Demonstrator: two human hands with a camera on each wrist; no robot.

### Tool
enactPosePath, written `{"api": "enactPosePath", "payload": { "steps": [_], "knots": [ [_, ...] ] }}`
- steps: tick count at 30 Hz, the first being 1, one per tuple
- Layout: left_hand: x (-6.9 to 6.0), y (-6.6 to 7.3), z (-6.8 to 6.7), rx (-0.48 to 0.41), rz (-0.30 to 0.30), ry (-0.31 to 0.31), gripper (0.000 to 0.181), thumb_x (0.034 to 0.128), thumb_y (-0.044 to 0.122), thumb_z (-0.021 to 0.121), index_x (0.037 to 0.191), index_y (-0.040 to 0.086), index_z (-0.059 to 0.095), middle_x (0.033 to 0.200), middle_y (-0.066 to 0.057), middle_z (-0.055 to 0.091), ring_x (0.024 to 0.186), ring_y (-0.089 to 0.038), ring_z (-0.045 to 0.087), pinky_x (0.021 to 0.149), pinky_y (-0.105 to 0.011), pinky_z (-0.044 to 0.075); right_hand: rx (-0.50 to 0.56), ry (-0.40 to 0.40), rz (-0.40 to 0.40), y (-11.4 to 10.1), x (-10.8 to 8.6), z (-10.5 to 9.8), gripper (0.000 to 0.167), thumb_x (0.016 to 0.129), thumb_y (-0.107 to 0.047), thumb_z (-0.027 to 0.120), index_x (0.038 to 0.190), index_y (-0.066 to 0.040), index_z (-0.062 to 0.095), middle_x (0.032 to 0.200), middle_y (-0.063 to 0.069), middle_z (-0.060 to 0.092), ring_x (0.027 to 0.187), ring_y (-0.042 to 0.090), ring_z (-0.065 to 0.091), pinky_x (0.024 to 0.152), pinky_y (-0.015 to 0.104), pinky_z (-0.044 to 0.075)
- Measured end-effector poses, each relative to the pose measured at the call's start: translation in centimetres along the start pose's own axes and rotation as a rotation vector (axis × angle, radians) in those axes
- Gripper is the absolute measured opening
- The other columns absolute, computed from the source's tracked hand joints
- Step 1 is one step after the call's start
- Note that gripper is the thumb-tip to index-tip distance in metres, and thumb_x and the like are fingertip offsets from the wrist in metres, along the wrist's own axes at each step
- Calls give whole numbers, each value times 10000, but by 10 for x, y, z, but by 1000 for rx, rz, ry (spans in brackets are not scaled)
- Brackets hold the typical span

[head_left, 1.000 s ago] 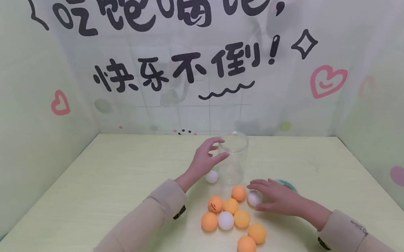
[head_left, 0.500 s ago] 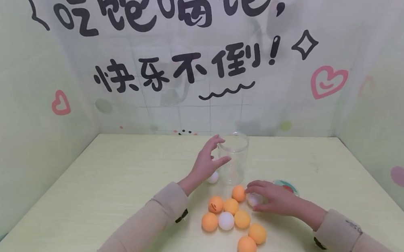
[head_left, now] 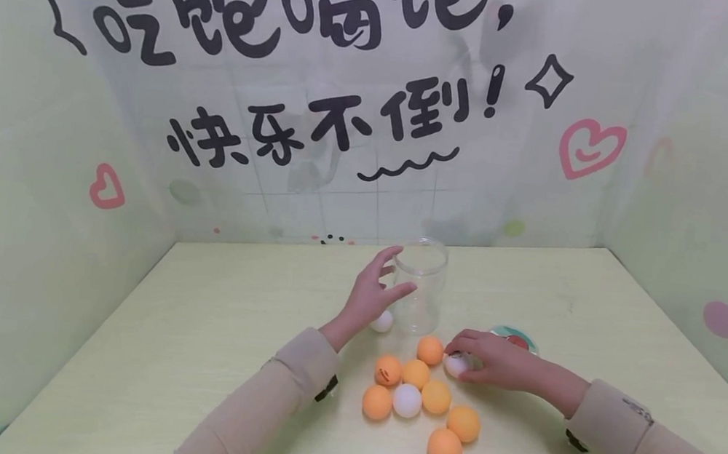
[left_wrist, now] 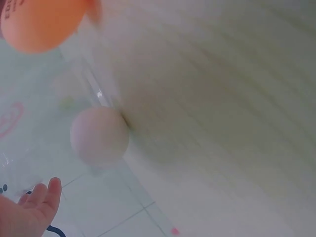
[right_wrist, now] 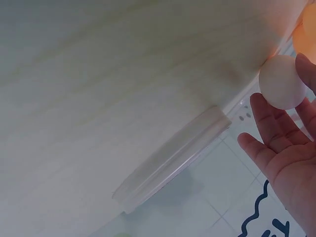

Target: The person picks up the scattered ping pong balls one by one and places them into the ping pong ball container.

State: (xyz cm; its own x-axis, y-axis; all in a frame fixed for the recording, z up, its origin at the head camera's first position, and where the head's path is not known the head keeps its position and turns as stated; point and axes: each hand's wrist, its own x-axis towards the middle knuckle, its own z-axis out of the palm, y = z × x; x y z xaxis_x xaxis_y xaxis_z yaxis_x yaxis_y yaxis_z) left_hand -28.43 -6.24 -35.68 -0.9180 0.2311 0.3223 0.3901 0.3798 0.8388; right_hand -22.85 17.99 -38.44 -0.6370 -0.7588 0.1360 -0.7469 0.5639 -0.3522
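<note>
A clear jar (head_left: 419, 302) stands upright at the back middle of the table. My left hand (head_left: 368, 293) is at its left side, thumb across the front and fingers by the rim, spread and relaxed; whether they press the glass I cannot tell. Below this hand lies a white ball (head_left: 383, 321), also in the left wrist view as a white ball (left_wrist: 99, 136). My right hand (head_left: 501, 361) pinches another white ball (head_left: 457, 364) between thumb and fingers, right of the jar; the right wrist view shows this ball (right_wrist: 282, 82) against the thumb.
In front of the jar, several orange balls (head_left: 416, 374) lie grouped around a white ball (head_left: 407, 401). Two orange balls (head_left: 444, 449) touch at the near right. A round teal and red item (head_left: 518, 338) lies flat behind my right hand. A printed curtain (head_left: 339, 210) stands behind the table.
The fingers of my right hand have closed in on the white ball, which has shifted slightly nearer. My left hand has moved a little to the right against the jar's side.
</note>
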Motion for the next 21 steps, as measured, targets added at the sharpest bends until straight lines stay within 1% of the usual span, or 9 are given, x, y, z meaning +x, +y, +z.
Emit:
{"api": "enactPosePath", "payload": {
  "steps": [4,8,15,18,21],
  "knots": [
    [0,-1,0,-19,0,-13,667,808,219,703,1379,190,360,1442,-50,356,1225,-303,458,938,-494,431,1,-1,1,0,1,-1,280,793,-124,694,1058,-105,606,1038,11,592,929,165,574,791,293,505],
    [-1,-2,-1,-29,-5,-19,686,807,223,703,1390,206,342,1452,-38,341,1236,-300,445,949,-505,418,-22,-7,15,0,2,-8,277,787,-121,692,1050,-89,611,1028,19,599,907,166,584,764,280,507],
    [-1,-2,-1,-26,-11,-31,699,817,224,692,1406,224,315,1467,-32,314,1247,-294,434,950,-497,420,-14,6,31,4,3,-29,273,787,-74,677,1047,-27,611,1002,25,603,888,171,572,772,323,502],
    [-2,-3,0,-32,-14,-33,697,820,228,689,1408,222,314,1468,-36,312,1250,-292,431,953,-486,422,-11,14,44,5,5,-40,287,787,-71,683,1055,1,608,1004,50,611,857,162,570,735,306,505],
    [-2,-4,1,-36,-26,-37,698,821,230,688,1409,224,312,1468,-32,312,1253,-283,428,952,-459,431,17,11,84,6,7,-52,310,787,-79,690,1068,16,600,1007,75,614,843,170,580,715,295,516]
  ]
}}
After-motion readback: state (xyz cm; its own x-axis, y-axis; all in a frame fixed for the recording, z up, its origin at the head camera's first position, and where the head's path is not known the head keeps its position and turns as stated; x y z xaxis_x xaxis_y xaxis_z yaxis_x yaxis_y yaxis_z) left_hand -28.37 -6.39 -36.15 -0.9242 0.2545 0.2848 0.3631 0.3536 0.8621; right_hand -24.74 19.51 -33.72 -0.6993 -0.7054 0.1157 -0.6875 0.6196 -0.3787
